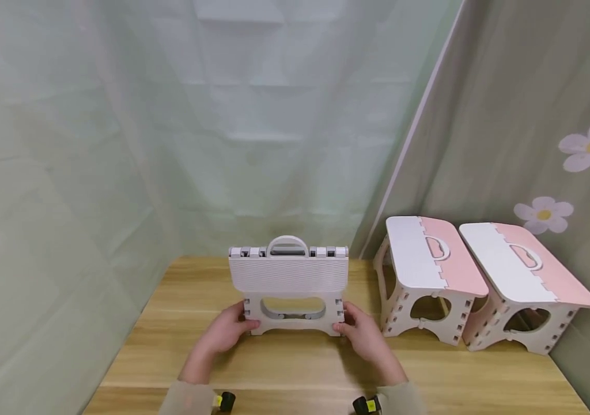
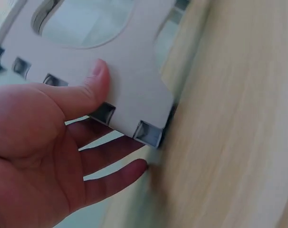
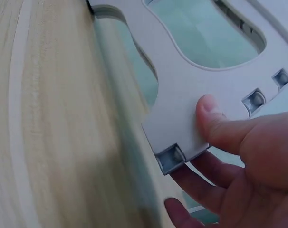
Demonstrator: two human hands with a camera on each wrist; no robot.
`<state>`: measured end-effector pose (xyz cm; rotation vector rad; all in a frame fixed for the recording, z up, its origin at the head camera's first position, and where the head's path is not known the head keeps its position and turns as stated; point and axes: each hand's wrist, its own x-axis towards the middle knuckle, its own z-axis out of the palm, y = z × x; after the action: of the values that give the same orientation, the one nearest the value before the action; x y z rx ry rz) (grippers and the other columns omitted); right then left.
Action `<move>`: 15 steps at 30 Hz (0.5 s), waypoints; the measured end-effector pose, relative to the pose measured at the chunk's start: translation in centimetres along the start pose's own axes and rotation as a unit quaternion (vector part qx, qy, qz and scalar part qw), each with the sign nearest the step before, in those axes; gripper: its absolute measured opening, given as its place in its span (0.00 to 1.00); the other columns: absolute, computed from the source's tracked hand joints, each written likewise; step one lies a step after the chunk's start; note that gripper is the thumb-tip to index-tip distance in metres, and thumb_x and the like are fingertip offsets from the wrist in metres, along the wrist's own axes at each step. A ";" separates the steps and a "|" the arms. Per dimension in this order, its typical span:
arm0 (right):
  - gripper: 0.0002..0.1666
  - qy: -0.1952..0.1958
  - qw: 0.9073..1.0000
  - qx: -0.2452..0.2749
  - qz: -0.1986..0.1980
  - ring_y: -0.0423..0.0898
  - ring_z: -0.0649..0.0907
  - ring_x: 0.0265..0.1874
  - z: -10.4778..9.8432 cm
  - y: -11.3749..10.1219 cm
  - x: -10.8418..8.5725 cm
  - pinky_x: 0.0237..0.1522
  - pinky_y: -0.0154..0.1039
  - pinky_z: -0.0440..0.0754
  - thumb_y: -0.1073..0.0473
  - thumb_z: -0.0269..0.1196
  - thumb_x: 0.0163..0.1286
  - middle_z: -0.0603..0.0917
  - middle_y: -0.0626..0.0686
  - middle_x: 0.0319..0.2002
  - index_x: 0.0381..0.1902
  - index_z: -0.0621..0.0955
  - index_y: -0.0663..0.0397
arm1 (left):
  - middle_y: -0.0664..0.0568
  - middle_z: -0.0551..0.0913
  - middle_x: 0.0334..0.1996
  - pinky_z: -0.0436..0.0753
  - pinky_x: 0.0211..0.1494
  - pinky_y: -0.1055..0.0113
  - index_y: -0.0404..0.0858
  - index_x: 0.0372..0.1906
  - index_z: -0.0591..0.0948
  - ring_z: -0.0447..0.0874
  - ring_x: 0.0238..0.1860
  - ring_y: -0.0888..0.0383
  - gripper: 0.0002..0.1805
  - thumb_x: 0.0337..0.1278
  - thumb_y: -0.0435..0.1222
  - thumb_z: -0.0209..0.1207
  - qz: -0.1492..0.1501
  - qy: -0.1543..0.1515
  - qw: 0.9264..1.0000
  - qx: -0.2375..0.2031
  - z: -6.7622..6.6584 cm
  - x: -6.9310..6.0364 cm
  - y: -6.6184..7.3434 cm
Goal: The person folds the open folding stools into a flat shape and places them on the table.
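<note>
A white folding step stool (image 1: pixel 290 274), folded flat, stands upright at the middle of the table with its handle loop (image 1: pixel 287 239) on top. My left hand (image 1: pixel 226 329) grips the lower left side of its leg panel. The thumb (image 2: pixel 99 83) presses the front face, and the other fingers pass behind the edge. On the opposite lower side my right hand (image 1: pixel 365 333) holds the panel the same way, its thumb (image 3: pixel 210 114) on the front. The far face of the stool is hidden in the head view.
Two opened stools, each with a white and pink top, stand at the right: a nearer-to-middle stool (image 1: pixel 414 259) and an outer stool (image 1: pixel 507 271). They are close together on the wooden table (image 1: pixel 274 369). Curtains (image 1: pixel 274 115) hang behind the table and along its sides.
</note>
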<state>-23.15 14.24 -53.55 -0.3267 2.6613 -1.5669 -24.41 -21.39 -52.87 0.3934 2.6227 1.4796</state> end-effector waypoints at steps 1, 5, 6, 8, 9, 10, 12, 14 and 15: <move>0.23 -0.003 1.000 0.005 0.003 0.48 0.84 0.48 -0.1 -0.2 -0.2 0.48 0.42 0.81 0.59 0.70 0.75 0.89 0.52 0.49 0.64 0.81 0.55 | 0.44 0.87 0.50 0.84 0.50 0.61 0.26 0.64 0.78 0.84 0.46 0.54 0.23 0.74 0.36 0.66 0.005 -0.008 1.000 -0.007 -0.1 -0.2 0.1; 0.24 -0.019 0.999 0.033 0.013 0.51 0.84 0.51 -0.4 -1.6 -1.0 0.51 0.44 0.82 0.58 0.70 0.76 0.88 0.56 0.53 0.66 0.80 0.59 | 0.40 0.85 0.52 0.83 0.51 0.63 0.24 0.66 0.73 0.84 0.48 0.53 0.23 0.78 0.36 0.61 0.015 -0.036 0.998 -0.046 -0.6 -1.1 0.6; 0.25 -0.024 0.999 0.044 0.013 0.51 0.84 0.52 -0.4 -1.9 -1.1 0.51 0.45 0.82 0.58 0.69 0.76 0.87 0.57 0.54 0.66 0.80 0.60 | 0.40 0.85 0.52 0.83 0.51 0.64 0.24 0.67 0.72 0.83 0.48 0.53 0.24 0.79 0.35 0.60 0.012 -0.040 0.997 -0.060 -0.8 -1.4 0.7; 0.25 -0.039 0.996 0.075 0.018 0.52 0.83 0.52 -0.3 -2.6 -1.4 0.52 0.46 0.82 0.59 0.69 0.77 0.87 0.59 0.54 0.66 0.79 0.64 | 0.38 0.84 0.52 0.84 0.49 0.64 0.23 0.68 0.69 0.83 0.47 0.54 0.23 0.81 0.35 0.57 0.006 -0.049 0.995 -0.090 -1.3 -1.9 0.9; 0.26 -0.049 0.994 0.092 0.024 0.52 0.83 0.51 -0.1 -2.8 -1.5 0.51 0.46 0.82 0.59 0.68 0.77 0.86 0.58 0.53 0.66 0.78 0.66 | 0.38 0.84 0.52 0.84 0.49 0.64 0.23 0.68 0.68 0.83 0.46 0.54 0.23 0.82 0.34 0.56 -0.001 -0.050 0.993 -0.104 -1.5 -2.2 0.9; 0.26 -0.061 0.992 0.108 0.029 0.51 0.83 0.50 0.1 -3.0 -1.7 0.50 0.45 0.82 0.60 0.68 0.78 0.86 0.58 0.53 0.67 0.77 0.68 | 0.38 0.84 0.52 0.84 0.48 0.64 0.22 0.69 0.67 0.84 0.45 0.54 0.24 0.82 0.34 0.56 -0.010 -0.050 0.991 -0.121 -1.7 -2.5 0.8; 0.27 -0.089 0.984 0.147 0.045 0.49 0.83 0.47 0.7 -3.2 -1.8 0.48 0.45 0.82 0.60 0.66 0.79 0.85 0.58 0.51 0.67 0.75 0.73 | 0.38 0.84 0.52 0.84 0.47 0.64 0.21 0.71 0.64 0.84 0.45 0.54 0.25 0.84 0.34 0.53 -0.028 -0.053 0.986 -0.154 -2.1 -3.2 0.6; 0.27 -0.111 0.976 0.178 0.061 0.47 0.83 0.45 1.4 -3.1 -2.0 0.47 0.44 0.83 0.60 0.64 0.81 0.85 0.56 0.49 0.67 0.74 0.75 | 0.40 0.84 0.50 0.84 0.46 0.64 0.18 0.72 0.62 0.84 0.43 0.54 0.27 0.85 0.35 0.52 -0.043 -0.050 0.983 -0.172 -2.4 -3.7 0.2; 0.27 -0.118 0.972 0.192 0.067 0.46 0.83 0.44 1.8 -3.1 -2.0 0.46 0.43 0.84 0.60 0.63 0.81 0.85 0.56 0.49 0.67 0.73 0.76 | 0.41 0.84 0.49 0.84 0.46 0.64 0.18 0.72 0.61 0.83 0.43 0.54 0.28 0.85 0.35 0.51 -0.051 -0.047 0.982 -0.176 -2.6 -4.0 0.0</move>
<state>-20.40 11.63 -51.94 -0.2867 2.1019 -1.8182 -21.14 -24.62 -51.67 0.2795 2.2121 1.7928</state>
